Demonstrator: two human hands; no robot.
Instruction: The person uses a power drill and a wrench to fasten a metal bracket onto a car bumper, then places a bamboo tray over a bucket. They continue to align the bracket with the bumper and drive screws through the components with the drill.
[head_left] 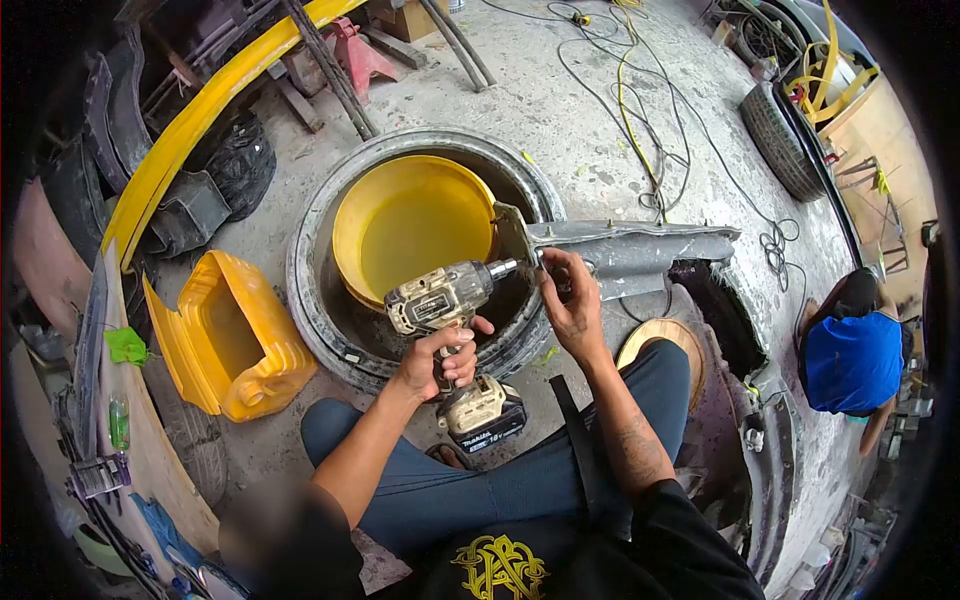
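Shirt: your black shirt (640, 555), soft cloth, bears a yellow emblem of interlaced letter-like curves.
Battery: a blocky battery (487, 418) sits under the drill grip, cream and black, marked "makita" and "18V".
Left hand: your left hand (440, 360) wraps its fingers firmly around the grip of the drill (440, 298).
Drill: scuffed cream plastic with a metal nose, held above your lap; its side label is too blurred to read.
Right hand: your right hand (570, 305) bends thumb and fingers together at the grey bar's near end, just beyond the drill's nose; you cannot tell what, if anything, they pinch.
Grey bar: the bar (650, 252) is long and ridged, with a worn finish.
Tyre: a round, dusty tyre (307, 265) lies flat around a smooth yellow bucket (350, 220) holding murky liquid.
Jug: a cut-open yellow plastic jug (283, 368) stands to the left.
Stand: a red metal stand (355, 62) rests on rough, stained concrete (545, 85).
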